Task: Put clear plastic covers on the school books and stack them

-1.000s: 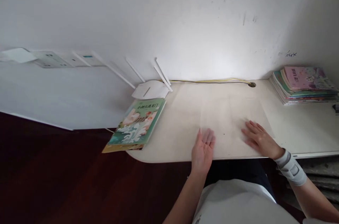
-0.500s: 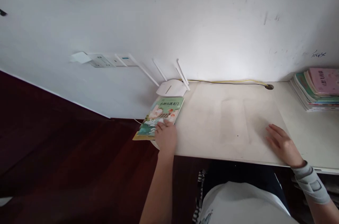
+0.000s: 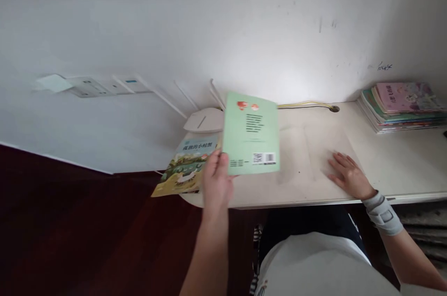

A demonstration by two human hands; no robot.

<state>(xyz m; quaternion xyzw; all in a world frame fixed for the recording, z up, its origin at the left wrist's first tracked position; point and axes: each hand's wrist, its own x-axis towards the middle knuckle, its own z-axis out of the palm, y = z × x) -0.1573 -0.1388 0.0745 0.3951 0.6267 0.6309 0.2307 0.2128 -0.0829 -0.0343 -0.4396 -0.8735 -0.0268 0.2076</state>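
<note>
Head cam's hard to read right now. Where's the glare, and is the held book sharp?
In the head view, the wall has a bright, washed-out patch above the desk, the floor falls nearly black, and the left hand and green book look slightly soft, its small print unreadable.

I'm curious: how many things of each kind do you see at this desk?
Loose books: 2, a green book and a picture book
Book stacks: 1, a stack of books, its books too thin to count
Routers: 1, a white router
Hands: 2, left hand, right hand
Total: 6
</note>
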